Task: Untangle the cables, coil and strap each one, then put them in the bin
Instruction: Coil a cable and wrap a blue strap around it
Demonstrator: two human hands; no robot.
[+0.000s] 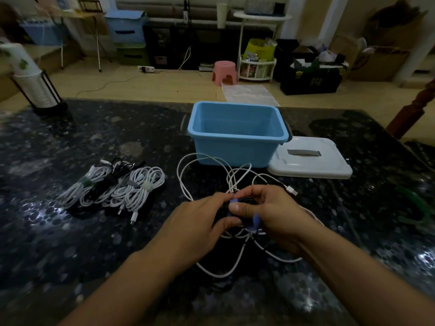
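A dark speckled stone table (70, 231) fills the lower view, glossy with pale reflections. On it, toward the far middle, stands the blue plastic bin (237, 147), open and rectangular, nothing visible inside. Its white lid (310, 161) lies flat just to the right of it, touching the bin's corner, with a grey handle recess on top.

Left of the bin, well apart from it, a row of coiled cables (113, 189) lies side by side, mostly white with a black one among them, each cinched at its middle by a strap.

In front of the bin a loose white cable (186, 184) loops across the table and runs under both hands, tangled with a black cable (219, 217) that is hard to make out against the dark stone. The left hand (200, 227) and the right hand (270, 212) meet over this tangle; both pinch a purple strap (255, 221) at the black cable, fingers curled close together.

No writing can be read anywhere.

At the table's far left stands a stack of paper cups (28, 76) in a black holder. Beyond lies a pale wood floor with a pink stool (224, 70), blue crates (124, 27) and a white shelf trolley (257, 43).
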